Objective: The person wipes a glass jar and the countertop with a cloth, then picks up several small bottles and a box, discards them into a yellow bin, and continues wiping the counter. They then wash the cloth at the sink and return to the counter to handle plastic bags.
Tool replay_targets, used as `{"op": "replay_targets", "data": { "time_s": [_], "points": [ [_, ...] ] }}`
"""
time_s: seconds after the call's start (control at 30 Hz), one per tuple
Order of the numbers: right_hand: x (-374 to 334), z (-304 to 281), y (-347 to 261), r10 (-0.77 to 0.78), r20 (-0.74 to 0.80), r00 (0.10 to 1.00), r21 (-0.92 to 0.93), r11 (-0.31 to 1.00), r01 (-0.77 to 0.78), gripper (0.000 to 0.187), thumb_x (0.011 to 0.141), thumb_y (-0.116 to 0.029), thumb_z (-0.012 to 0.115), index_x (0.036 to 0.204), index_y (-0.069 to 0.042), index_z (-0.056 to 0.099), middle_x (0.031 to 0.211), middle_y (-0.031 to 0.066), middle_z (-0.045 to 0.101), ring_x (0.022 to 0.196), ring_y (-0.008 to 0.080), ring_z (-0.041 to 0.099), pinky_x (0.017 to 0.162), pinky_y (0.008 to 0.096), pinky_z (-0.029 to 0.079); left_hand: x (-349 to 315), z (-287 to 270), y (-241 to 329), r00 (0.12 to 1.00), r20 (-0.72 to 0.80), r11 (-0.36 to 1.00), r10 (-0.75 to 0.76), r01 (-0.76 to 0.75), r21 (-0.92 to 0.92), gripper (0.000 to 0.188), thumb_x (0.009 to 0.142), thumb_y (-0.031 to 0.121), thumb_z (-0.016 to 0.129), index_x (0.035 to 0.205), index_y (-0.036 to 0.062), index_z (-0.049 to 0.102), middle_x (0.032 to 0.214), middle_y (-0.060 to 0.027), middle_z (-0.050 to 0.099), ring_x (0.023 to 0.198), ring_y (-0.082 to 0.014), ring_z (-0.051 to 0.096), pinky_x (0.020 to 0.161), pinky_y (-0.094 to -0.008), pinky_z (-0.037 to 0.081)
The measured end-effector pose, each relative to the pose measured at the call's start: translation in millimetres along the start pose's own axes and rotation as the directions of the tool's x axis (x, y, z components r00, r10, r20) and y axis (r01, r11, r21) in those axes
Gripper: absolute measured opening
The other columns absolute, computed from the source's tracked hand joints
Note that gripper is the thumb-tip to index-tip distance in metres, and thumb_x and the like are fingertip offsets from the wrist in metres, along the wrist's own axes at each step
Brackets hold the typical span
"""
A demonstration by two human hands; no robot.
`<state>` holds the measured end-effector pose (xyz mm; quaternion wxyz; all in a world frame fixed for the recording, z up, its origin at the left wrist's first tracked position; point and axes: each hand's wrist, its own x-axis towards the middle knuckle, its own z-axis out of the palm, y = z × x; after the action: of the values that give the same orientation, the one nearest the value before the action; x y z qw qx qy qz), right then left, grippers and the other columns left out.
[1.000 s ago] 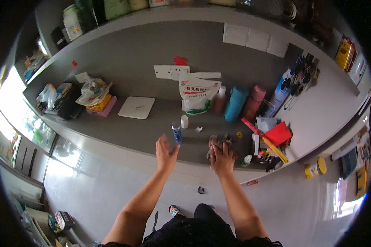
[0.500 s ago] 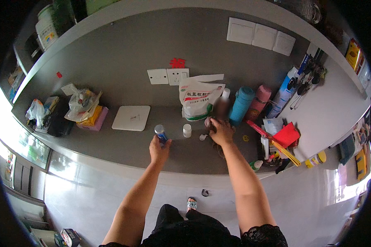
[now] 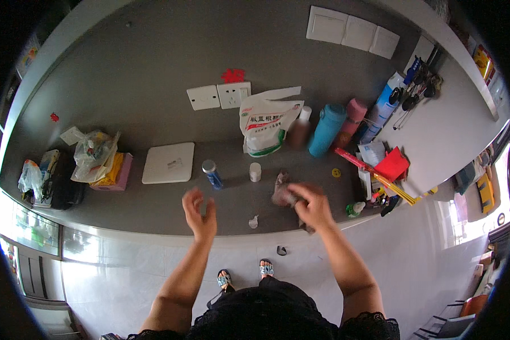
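Observation:
My left hand (image 3: pixel 200 216) is just in front of a small blue canister with a silver cap (image 3: pixel 212 174), its fingers apart and holding nothing. The canister stands upright on the dark grey counter (image 3: pixel 232 212). Over the counter's right part, my right hand (image 3: pixel 313 207) grips a crumpled greyish-brown cloth (image 3: pixel 280 191), which sticks out beyond the fingers and below the palm; the fingertips are slightly blurred. Between the hands are a small white tub (image 3: pixel 255 172) and, nearer the front edge, a torn whitish scrap (image 3: pixel 254 222).
At the back stand a white printed bag (image 3: pixel 266 127), a brown bottle with white cap (image 3: pixel 300 131), a blue flask (image 3: pixel 327 131) and a pink flask (image 3: pixel 352 120). A white flat square (image 3: pixel 168 163) lies leftward. A cluttered box (image 3: pixel 374 184) stands at right.
My left hand has let go of the blue canister and drawn back. My right hand has come away from the brown bottle toward me with the cloth. The scrap now lies nearer the front edge.

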<state>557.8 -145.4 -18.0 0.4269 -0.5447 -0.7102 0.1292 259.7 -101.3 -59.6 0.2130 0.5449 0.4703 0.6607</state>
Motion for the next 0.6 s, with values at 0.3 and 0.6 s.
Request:
{"op": "replay_targets", "data": {
  "time_s": [0.3, 0.6],
  "points": [
    [-1, 67, 5, -0.026, -0.029, 0.999, -0.457, 0.889, 0.009, 0.044, 0.073, -0.042, 0.07, 0.107, -0.016, 0.065, 0.099, 0.0045, 0.06, 0.095, 0.0307, 0.053, 0.088, 0.0492, 0.035, -125, -4, 18, -0.278, 0.758, -0.514, -0.59, 0.854, -0.086, 0.044, 0.093, 0.029, 0.037, 0.111, -0.0078, 0.054, 0.109, -0.0231, 0.061, 0.105, -0.037, 0.058, 0.093, -0.0476, 0.046],
    [-81, 66, -56, -0.16, 0.064, 0.985, -0.236, 0.957, 0.171, 0.031, 0.075, -0.024, 0.07, 0.103, -0.011, 0.066, 0.107, 0.008, 0.058, 0.097, 0.0306, 0.055, 0.085, 0.0448, 0.042, -107, -6, -16, -0.143, 0.814, -0.542, -0.562, 0.808, -0.232, 0.035, 0.089, 0.023, 0.043, 0.103, -0.0066, 0.056, 0.11, -0.02, 0.058, 0.108, -0.0351, 0.055, 0.095, -0.0453, 0.046]
  ]
}}
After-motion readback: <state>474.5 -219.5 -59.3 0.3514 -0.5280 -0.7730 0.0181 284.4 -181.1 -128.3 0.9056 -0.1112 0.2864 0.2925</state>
